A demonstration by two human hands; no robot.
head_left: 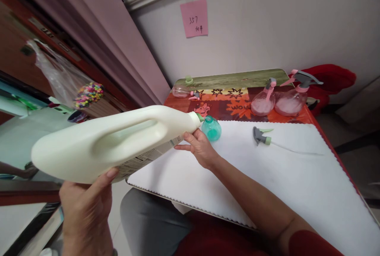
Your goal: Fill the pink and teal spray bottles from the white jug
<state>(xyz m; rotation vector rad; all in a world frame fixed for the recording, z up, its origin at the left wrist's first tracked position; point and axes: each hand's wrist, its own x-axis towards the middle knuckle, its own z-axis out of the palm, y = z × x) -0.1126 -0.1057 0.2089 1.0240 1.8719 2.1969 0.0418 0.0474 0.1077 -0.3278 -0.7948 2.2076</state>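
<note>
A large pale detergent jug (pixel 130 137) with a moulded handle and a printed label is tipped over toward the right. My left hand (pixel 89 204) grips its underside near the base, thumb on the label side. Near the neck, my right hand (pixel 200 147) supports the jug from below with its fingers around it. The green spout (pixel 200 117) is at the mouth of a small round teal bottle (pixel 211 130), which stands uncapped on the white mat with teal colour inside. Whether liquid is flowing cannot be seen.
A grey-and-green spray head (pixel 261 136) with a long tube lies on the white mat (pixel 237 176). Two pink spray bottles (pixel 289 103) stand at the back right. A clear pinkish bottle (pixel 180 91) and a pink spray head (pixel 194 96) lie at the back left, by the wall.
</note>
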